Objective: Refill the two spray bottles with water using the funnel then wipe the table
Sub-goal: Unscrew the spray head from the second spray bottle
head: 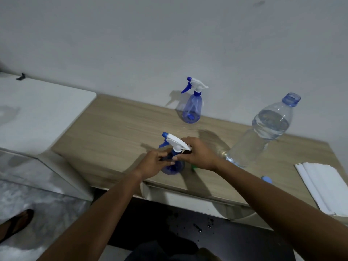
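Note:
A blue spray bottle (172, 167) with a white and blue trigger head (174, 141) stands near the front edge of the wooden table (116, 132). My left hand (157, 161) grips its body. My right hand (197, 153) is closed around the neck and the back of the trigger head. A second blue spray bottle (192, 108) stands upright by the wall, apart from both hands. A large clear water bottle (263, 132), uncapped and partly full, stands at the right. A small green piece (194, 167), possibly the funnel, shows under my right wrist, mostly hidden.
A folded white cloth or paper (327, 187) lies at the table's right front corner. A blue cap (266, 179) rests near the front edge. A white surface (37, 113) adjoins the table at the left. Water drops dot the dark floor (203, 227) below.

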Available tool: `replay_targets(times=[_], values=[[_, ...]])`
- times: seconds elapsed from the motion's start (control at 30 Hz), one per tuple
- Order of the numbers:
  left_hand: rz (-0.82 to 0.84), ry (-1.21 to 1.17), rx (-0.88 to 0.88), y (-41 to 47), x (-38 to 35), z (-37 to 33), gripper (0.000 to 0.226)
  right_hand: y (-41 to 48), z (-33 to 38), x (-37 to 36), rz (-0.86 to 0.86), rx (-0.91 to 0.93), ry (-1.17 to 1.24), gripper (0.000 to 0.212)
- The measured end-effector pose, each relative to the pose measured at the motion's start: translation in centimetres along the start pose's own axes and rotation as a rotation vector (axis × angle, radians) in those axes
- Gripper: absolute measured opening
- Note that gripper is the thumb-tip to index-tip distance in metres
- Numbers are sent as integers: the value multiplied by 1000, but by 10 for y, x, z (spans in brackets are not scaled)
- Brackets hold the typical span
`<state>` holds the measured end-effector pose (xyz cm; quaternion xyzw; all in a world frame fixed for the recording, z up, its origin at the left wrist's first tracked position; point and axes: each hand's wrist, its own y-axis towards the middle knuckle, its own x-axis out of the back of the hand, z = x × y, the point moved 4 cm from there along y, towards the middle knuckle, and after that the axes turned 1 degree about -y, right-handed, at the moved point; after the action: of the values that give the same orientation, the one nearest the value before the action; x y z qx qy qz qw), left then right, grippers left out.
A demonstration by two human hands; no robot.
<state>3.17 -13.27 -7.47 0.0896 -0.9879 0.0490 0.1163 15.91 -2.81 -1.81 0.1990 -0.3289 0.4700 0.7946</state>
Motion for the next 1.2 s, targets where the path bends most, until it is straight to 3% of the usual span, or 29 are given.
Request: replay_targets(times=[0.17,0.27,0.4,0.53,0.67,0.8,0.83,0.9,0.97,1.07,1.2], values=[[32,21,4,3,4,-10,24,14,5,13,-18,-37,-148,32],[5,-5,60,7,8,-5,15,10,3,12,-4,-18,-98,22],[-2,-48,141,9,8,12,19,1,-6,8,12,-37,23,12],[5,-53,138,7,8,6,37,4,-9,10,53,-21,8,21],[20,-60,148,7,7,6,39,11,1,12,31,-7,-80,40],[22,-49,178,8,8,9,21,14,5,7,-63,-8,-139,34],[17,-47,178,9,8,9,15,13,4,7,-62,-8,-129,31],[-6,-20,165,9,10,8,25,11,1,9,-45,-13,-82,25],[6,-58,160,10,9,11,12,9,2,10,-10,-24,-68,22],[15,-88,127,9,7,7,28,5,-1,10,13,-45,-53,25],[61,-72,37,8,2,-3,23,2,-2,14,44,-65,-77,35]])
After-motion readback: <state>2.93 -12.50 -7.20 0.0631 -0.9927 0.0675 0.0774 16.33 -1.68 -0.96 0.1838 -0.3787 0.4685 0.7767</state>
